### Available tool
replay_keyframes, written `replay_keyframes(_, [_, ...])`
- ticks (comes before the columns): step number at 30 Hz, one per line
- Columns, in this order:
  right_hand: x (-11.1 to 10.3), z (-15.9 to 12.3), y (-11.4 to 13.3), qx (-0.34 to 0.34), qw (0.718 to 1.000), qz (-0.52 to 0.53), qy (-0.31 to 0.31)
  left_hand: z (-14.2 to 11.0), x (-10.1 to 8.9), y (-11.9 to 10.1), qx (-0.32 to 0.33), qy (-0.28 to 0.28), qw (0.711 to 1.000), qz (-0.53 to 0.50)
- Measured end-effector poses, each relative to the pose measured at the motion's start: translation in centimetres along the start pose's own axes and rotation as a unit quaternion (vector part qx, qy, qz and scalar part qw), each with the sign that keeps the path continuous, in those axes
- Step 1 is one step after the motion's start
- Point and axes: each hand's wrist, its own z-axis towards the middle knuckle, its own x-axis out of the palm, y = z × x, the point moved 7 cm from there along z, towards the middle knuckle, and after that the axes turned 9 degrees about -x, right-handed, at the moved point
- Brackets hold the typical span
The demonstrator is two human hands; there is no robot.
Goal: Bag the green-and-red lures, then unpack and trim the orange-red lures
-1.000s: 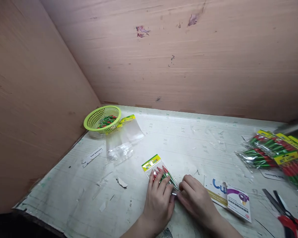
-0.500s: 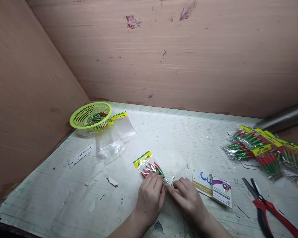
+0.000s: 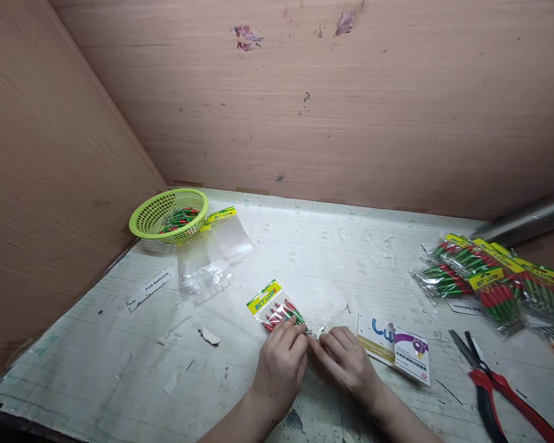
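A small clear bag with a yellow-green header [image 3: 277, 307], filled with red and green pieces, lies on the white table [image 3: 314, 258] in front of me. My left hand [image 3: 281, 364] rests on the bag's near end, fingers curled down onto it. My right hand [image 3: 344, 360] meets it from the right, fingertips pinching the bag's near edge. Both hands touch each other over the bag's opening.
A lime-green basket [image 3: 168, 213] with red and green pieces stands at the back left, empty clear bags [image 3: 212, 252] beside it. Filled bags [image 3: 489, 277] are piled at the right. Printed cards [image 3: 394, 347] and red-handled scissors [image 3: 498, 384] lie at the right front. Wooden walls enclose the left and back.
The view shifted between the first two frames, so everything slid left and down. Since then my hands have barely moved; the right fingers have closed in slightly on the bag's edge.
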Motion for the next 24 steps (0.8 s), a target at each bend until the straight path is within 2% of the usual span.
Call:
replay_keyframes(11, [-0.4,-0.1,0.2,-0.036,0.997,0.069,0.013,-0.6,0.0,0.3,0.012,0.017,1.000,-0.001])
replay_keyframes(18, [0.7,-0.1,-0.7,0.052,0.996,0.066,0.025,-0.9,0.3,0.0,0.045,0.027,0.998,0.019])
replay_keyframes(24, [0.9,-0.5,-0.7,0.032,0.997,0.067,0.030,-1.6,-0.1,1.1,-0.002,0.041,0.996,0.082])
